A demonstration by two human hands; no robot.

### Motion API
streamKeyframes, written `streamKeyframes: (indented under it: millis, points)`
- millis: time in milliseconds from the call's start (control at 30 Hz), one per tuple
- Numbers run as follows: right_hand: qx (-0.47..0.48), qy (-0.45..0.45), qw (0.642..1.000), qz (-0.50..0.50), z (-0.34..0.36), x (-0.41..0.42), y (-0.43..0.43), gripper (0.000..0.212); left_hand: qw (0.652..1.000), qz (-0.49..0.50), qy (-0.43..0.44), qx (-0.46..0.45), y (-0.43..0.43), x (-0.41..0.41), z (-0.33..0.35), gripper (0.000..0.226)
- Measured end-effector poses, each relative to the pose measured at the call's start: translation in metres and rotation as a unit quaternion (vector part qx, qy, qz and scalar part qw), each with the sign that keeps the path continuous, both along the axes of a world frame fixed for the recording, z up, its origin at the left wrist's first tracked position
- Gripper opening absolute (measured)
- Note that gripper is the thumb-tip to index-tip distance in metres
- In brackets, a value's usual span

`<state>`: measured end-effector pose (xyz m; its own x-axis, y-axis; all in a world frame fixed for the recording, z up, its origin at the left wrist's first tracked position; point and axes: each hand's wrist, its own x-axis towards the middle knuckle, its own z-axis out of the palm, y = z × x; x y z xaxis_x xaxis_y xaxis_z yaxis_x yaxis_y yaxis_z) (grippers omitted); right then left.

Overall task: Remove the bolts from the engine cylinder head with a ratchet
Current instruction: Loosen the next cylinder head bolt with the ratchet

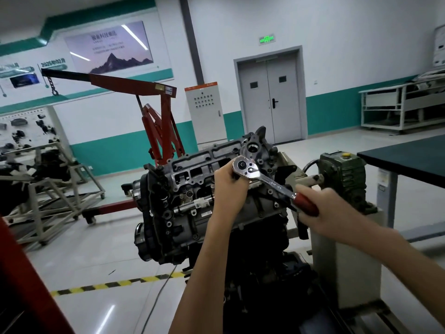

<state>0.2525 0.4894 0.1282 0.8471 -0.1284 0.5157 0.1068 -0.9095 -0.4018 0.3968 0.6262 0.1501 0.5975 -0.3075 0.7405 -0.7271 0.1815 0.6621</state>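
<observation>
Left hand [230, 188], right hand [321, 214] apparently grip one ratchet [274, 183].

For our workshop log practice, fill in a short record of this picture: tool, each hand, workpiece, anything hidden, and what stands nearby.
tool: ratchet, chrome head, red handle
left hand: grips the ratchet just under its head
right hand: grips the red handle
workpiece: engine cylinder head, on an engine mounted on a stand
hidden: the bolt and socket, behind the left hand
nearby: red engine crane behind; dark-topped table at right
</observation>
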Motion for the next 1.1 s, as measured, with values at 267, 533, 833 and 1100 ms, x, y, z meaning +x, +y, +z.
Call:
streamKeyframes:
  millis: [267,533,833,1100]
  points:
    - [0.360,-0.074,0.929,0.036,-0.062,0.024,0.132,0.025,1.000,-0.010,0.009,-0.023,-0.001,-0.004,-0.002,0.050]
    - [0.013,0.052,0.998,0.019,0.013,-0.008,0.004,0.022,0.999,-0.001,-0.003,0.041,0.005,0.004,0.006,0.047]
    - [0.319,-0.088,0.944,0.005,-0.055,0.015,0.120,0.031,1.000,0.003,0.005,-0.005,0.003,-0.002,-0.001,0.048]
    - [0.140,0.022,0.989,0.034,-0.024,-0.006,0.044,0.032,1.000,-0.003,-0.009,0.028,0.004,0.005,0.004,0.056]
